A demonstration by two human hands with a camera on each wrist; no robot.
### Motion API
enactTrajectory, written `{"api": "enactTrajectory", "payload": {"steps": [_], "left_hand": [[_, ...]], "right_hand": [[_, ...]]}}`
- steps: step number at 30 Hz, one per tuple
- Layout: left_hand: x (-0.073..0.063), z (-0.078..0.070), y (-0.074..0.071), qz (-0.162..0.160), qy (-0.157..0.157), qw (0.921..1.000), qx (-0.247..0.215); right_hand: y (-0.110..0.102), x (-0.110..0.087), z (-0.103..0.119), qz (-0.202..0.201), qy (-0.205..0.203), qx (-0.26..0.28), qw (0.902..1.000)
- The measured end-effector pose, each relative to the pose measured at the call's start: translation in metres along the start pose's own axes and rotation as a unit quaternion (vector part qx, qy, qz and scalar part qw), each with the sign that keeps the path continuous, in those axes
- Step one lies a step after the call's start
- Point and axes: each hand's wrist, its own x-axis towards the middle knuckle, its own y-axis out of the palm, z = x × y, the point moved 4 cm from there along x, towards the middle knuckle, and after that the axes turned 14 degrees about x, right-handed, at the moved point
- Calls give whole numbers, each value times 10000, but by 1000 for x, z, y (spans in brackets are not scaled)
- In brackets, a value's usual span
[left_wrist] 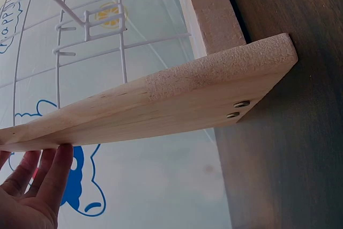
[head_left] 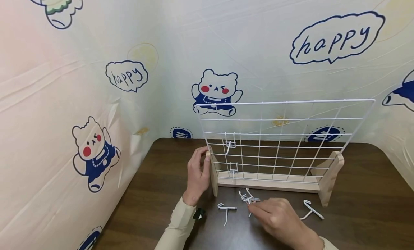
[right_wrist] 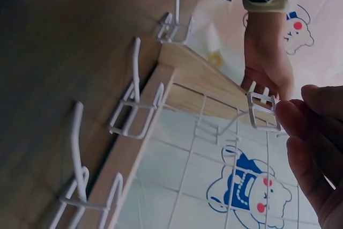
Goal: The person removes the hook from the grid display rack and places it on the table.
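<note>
A white wire grid (head_left: 284, 102) stands upright in a pale wooden base. Two white wire hooks hang near its left side, an upper hook (head_left: 230, 145) and a lower hook (head_left: 233, 171). My left hand (head_left: 198, 171) touches the left wooden side panel (left_wrist: 177, 97) near its top, fingers extended against its outer face. In front of the base, my right hand (head_left: 281, 219) pinches another wire hook (right_wrist: 262, 109) between thumb and fingers. That hook has a rectangular back frame with a prong, and in the head view it overlaps a hook lying on the table.
Loose hooks lie on the dark wooden table (head_left: 155, 207), among them a left hook (head_left: 227, 208) and a right hook (head_left: 312, 209). The right wooden side panel (head_left: 331, 178) stands beyond the right hook. Printed cloth walls (head_left: 174, 73) surround the table's back and sides.
</note>
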Motion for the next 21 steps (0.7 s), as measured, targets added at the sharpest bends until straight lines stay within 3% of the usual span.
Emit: {"api": "enactTrajectory", "payload": {"steps": [21], "left_hand": [[-2,1,0,-82,26,9999,92]], "right_hand": [[18,-16,13,730,-2,304,9969]]}}
